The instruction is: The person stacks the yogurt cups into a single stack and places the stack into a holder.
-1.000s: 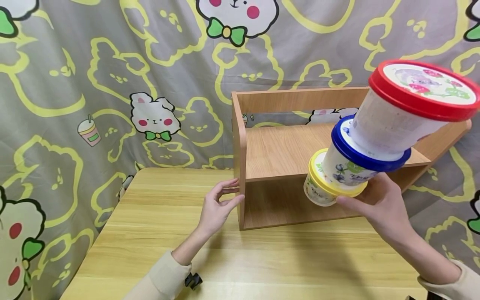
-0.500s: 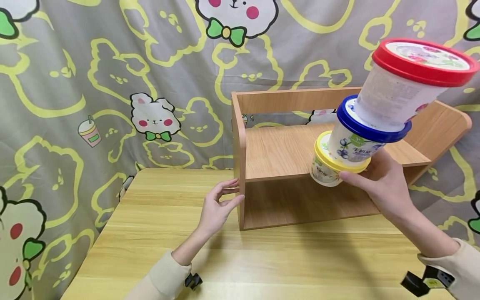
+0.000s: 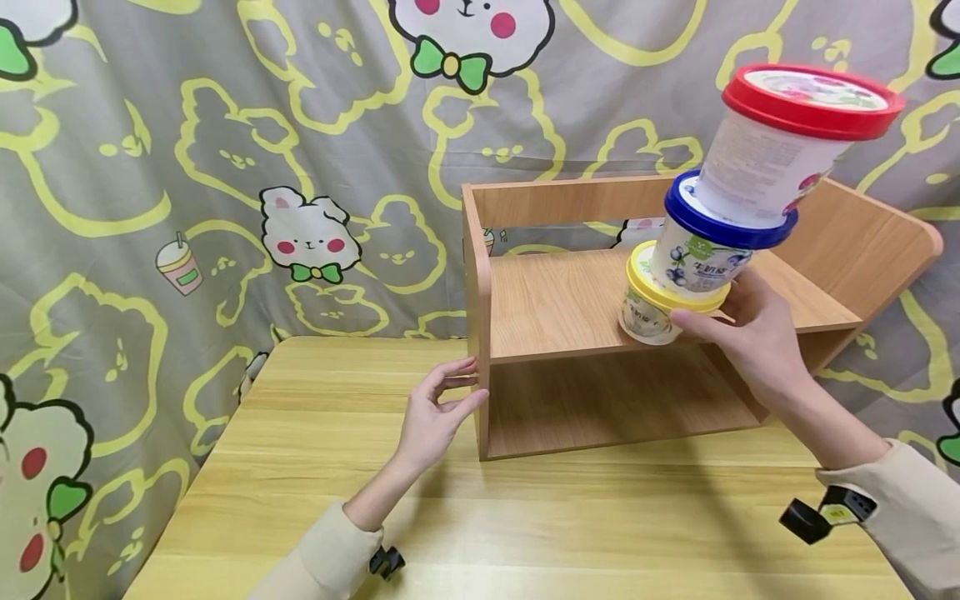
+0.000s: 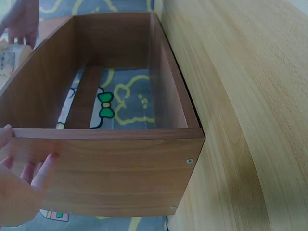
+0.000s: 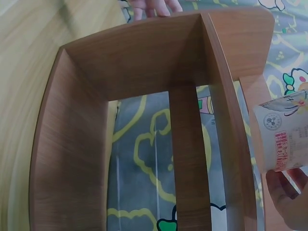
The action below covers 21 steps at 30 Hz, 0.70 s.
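Observation:
My right hand (image 3: 750, 333) grips the yellow-lidded tub (image 3: 651, 318), thumb near its lid rim. On that tub stands a blue-lidded tub (image 3: 701, 258) with blueberry pictures, and on top a larger red-lidded tub (image 3: 772, 167); the stack leans right in the head view. The lowest tub is at the front edge of the upper board of a wooden shelf (image 3: 555, 300); whether it touches is unclear. The right wrist view shows part of the held tub (image 5: 284, 134). My left hand (image 3: 431, 421) touches the shelf's left side panel (image 4: 110, 173) with thumb and fingertips, fingers slightly bent.
The shelf stands on a light wooden table (image 3: 337, 483), its lower compartment (image 3: 600, 408) facing me. Behind hangs a grey curtain (image 3: 225, 250) with yellow cartoon outlines. The shelf's right side panel (image 3: 870, 242) rises beyond the stack.
My right hand has lifted the stack of tubs up from in front of the lower compartment to the upper board's level, then shifted slightly left. The left hand has stayed in place.

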Each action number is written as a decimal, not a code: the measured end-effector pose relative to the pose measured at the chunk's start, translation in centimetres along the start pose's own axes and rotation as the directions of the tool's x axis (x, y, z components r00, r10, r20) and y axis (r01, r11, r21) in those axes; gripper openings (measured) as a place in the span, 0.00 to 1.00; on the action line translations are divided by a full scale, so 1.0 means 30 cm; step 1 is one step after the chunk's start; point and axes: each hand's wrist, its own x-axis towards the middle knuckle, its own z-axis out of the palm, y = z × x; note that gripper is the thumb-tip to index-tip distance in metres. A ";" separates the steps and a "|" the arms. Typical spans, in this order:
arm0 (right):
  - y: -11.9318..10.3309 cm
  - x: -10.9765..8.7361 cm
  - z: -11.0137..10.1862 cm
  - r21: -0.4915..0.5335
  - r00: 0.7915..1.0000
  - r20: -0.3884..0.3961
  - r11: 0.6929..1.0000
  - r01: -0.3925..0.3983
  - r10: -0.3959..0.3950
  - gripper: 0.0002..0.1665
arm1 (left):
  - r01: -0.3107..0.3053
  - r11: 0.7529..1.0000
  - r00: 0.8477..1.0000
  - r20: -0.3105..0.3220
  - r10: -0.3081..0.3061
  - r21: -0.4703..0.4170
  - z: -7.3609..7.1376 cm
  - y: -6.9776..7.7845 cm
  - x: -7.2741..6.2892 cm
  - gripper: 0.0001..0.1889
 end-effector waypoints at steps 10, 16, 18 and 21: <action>0.026 0.060 0.010 -0.039 0.999 -0.031 0.998 -0.043 0.042 0.38 | 0.013 1.000 1.000 -0.005 -0.013 -0.002 0.000 -0.001 -0.002 0.25; 0.048 0.084 0.001 -0.050 0.997 -0.046 0.997 -0.063 0.061 0.37 | 0.016 1.000 1.000 -0.004 -0.016 -0.001 0.002 0.000 -0.003 0.25; 0.054 0.091 -0.004 -0.076 0.996 -0.053 0.994 -0.074 0.070 0.36 | 0.016 1.000 1.000 -0.006 -0.016 -0.003 0.004 0.002 -0.002 0.25; 0.064 0.099 -0.013 -0.142 0.995 -0.063 0.986 -0.088 0.080 0.36 | 0.012 1.000 1.000 -0.006 -0.012 -0.006 0.005 0.001 -0.001 0.25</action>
